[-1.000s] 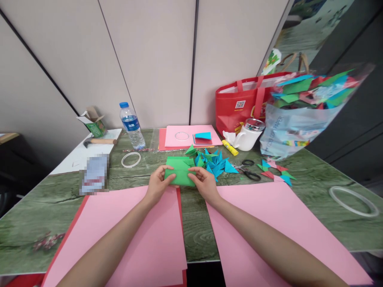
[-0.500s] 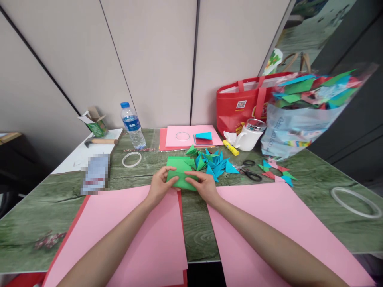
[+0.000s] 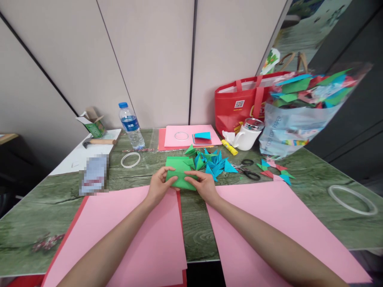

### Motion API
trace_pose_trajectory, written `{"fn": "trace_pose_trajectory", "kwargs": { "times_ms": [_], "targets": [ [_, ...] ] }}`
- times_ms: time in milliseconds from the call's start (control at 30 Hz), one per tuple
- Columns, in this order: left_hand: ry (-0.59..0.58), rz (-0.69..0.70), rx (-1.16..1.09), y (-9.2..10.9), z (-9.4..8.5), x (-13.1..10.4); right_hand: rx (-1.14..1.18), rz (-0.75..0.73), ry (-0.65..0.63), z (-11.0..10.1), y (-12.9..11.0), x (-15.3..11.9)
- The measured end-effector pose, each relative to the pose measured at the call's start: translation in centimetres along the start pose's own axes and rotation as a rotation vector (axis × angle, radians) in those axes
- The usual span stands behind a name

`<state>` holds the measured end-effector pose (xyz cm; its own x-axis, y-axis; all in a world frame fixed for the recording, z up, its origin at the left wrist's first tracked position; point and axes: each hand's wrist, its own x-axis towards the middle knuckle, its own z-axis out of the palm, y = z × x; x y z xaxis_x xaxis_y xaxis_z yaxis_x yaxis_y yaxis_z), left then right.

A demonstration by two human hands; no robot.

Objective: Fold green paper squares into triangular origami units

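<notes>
A small piece of green paper [image 3: 181, 183] is held level between my two hands over the table. My left hand [image 3: 160, 182] pinches its left edge, thumb on top and fingers beneath and behind. On the opposite edge my right hand [image 3: 205, 185] grips it the same way, its thumb and forefinger pointing inward. More green paper lies flat just behind the held piece. Beyond my right hand is a pile of folded blue and green paper pieces [image 3: 215, 162], and black-handled scissors [image 3: 250, 174] rest beside it.
Large pink sheets [image 3: 143, 235] lie under both forearms. Behind stand a water bottle [image 3: 131, 127], a white mug [image 3: 249, 135], a red bag [image 3: 229, 107] and a plastic bag of folded paper [image 3: 287, 127]. A hammer [image 3: 100, 141], glue stick [image 3: 229, 147] and white rings [image 3: 131, 160] are also out.
The view has shifted very slightly. Both hands keep their hold on the green paper, with hardly any movement.
</notes>
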<state>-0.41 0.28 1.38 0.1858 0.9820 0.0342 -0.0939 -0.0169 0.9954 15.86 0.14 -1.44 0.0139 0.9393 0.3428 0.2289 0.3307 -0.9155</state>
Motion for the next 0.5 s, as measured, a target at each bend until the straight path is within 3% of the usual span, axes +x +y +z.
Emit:
{"fn": "trace_pose_trajectory", "kwargs": {
  "times_ms": [500],
  "targets": [
    [-0.003,0.016,0.015,-0.07,-0.12,0.03,-0.004,0.036,0.019,-0.02,-0.24,0.07]
  ]
}}
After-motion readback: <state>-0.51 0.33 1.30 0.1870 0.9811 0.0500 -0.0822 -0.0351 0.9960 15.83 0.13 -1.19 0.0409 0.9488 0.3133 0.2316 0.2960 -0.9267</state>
